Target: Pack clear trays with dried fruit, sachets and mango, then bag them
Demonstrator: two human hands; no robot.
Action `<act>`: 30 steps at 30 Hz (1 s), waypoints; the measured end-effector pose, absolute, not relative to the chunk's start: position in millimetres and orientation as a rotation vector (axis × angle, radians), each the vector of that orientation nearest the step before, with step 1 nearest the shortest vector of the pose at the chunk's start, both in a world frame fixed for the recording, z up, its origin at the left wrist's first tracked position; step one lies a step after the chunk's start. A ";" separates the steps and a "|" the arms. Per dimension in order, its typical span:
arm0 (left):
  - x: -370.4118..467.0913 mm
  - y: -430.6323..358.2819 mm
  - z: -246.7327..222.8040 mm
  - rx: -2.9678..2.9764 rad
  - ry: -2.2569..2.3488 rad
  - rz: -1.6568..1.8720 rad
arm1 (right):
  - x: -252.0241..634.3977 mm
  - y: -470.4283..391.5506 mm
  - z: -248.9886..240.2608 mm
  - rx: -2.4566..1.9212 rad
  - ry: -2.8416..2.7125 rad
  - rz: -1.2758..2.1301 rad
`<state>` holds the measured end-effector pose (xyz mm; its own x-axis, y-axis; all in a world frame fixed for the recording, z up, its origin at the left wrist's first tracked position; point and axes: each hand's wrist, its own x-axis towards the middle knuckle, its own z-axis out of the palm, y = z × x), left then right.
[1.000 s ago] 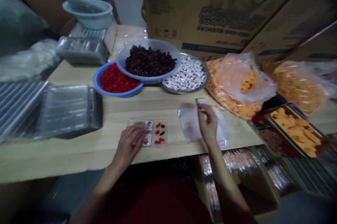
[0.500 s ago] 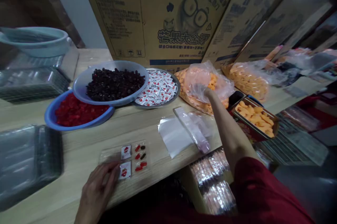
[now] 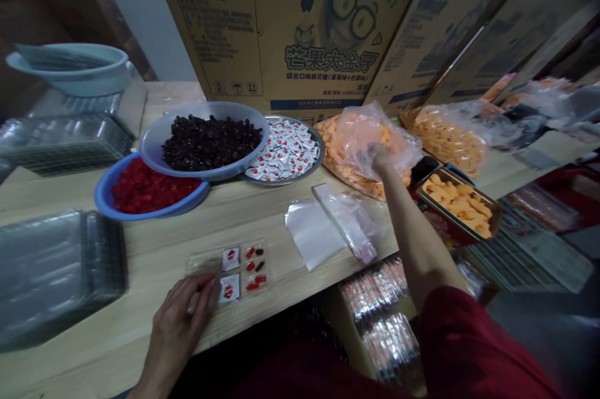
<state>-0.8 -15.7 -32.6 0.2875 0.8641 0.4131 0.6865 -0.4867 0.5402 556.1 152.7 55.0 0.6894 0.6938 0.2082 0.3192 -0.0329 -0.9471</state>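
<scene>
My left hand [image 3: 185,308] rests at the left end of a clear plastic tray [image 3: 206,261], its fingers bent over the tray's edge. The tray holds two white printed packets [image 3: 229,288] and several red and dark candies [image 3: 255,282] in small compartments at its right. My right hand [image 3: 379,158] reaches into an open clear bag of orange pieces [image 3: 344,155]; its fingers are hidden among plastic and pieces. Behind the tray stand a bowl of dark candies [image 3: 210,142], a blue bowl of red candies [image 3: 150,189] and a metal dish of white packets [image 3: 285,152].
Stacked clear trays [image 3: 51,274] lie at the left. White sheets [image 3: 314,233] and a plastic sleeve [image 3: 344,224] lie mid-table. A tin of orange pieces [image 3: 459,205] stands at the right edge, and cardboard boxes [image 3: 328,30] line the back. Below the edge is a box of wrapped packs [image 3: 391,343].
The view has shifted slightly, moving the table's contents a little right and up. My right hand is still in the orange bag, and my left hand still rests at the tray.
</scene>
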 end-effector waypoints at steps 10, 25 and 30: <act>15.7 -13.7 -24.8 1.919 1.469 1.059 | 503.5 75.7 84.0 -1.150 -0.687 0.488; 13.8 -7.7 -22.6 1.196 1.521 1.302 | 184.7 11.3 -43.2 -1.019 -1.049 1.446; -0.2 -4.3 -40.0 1.438 1.725 1.222 | 216.0 9.9 -37.9 -1.118 -1.080 1.347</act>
<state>-0.2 -4.3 -40.0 -0.2536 0.9598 0.1200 0.4318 0.0014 0.9019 216.0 9.9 -37.9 -0.0338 0.9978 -0.0577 -0.1602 -0.0624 -0.9851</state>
